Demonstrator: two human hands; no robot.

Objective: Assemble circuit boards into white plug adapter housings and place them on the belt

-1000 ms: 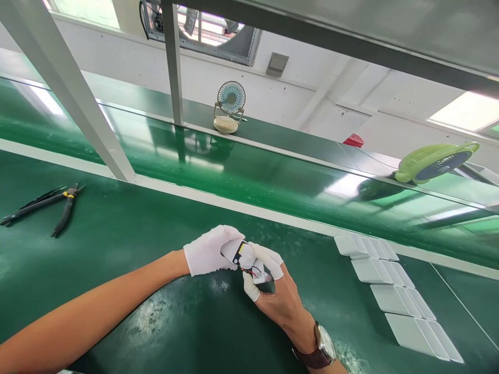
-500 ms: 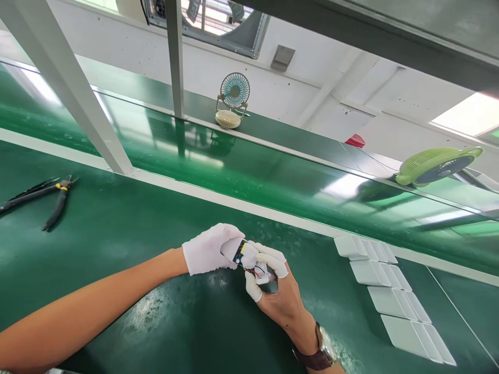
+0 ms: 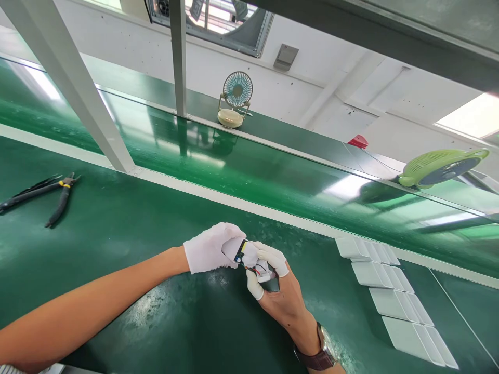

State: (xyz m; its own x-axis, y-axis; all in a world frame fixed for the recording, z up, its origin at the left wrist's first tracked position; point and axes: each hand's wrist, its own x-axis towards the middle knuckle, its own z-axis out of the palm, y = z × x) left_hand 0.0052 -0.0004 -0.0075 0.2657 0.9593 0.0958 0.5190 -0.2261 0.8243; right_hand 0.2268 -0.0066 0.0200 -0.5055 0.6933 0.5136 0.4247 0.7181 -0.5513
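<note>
My left hand [image 3: 208, 249], in a white glove, and my right hand [image 3: 278, 291], with white finger cots and a wristwatch, meet just above the green bench. Between them they hold a small white device [image 3: 249, 259] whose circuit board and red and black wires show. The left fingers curl around its left end. The right thumb and fingertips pinch its right end.
Several white casings [image 3: 390, 291] lie in a row to the right. Black pliers [image 3: 42, 195] lie far left. A white post [image 3: 74, 88] rises from the bench rail. A small blue fan [image 3: 234, 101] and a green fan [image 3: 440, 166] stand beyond the conveyor belt [image 3: 249, 171].
Both hands stay on the device with only slight finger shifts. The view has drifted a little, nothing else moved.
</note>
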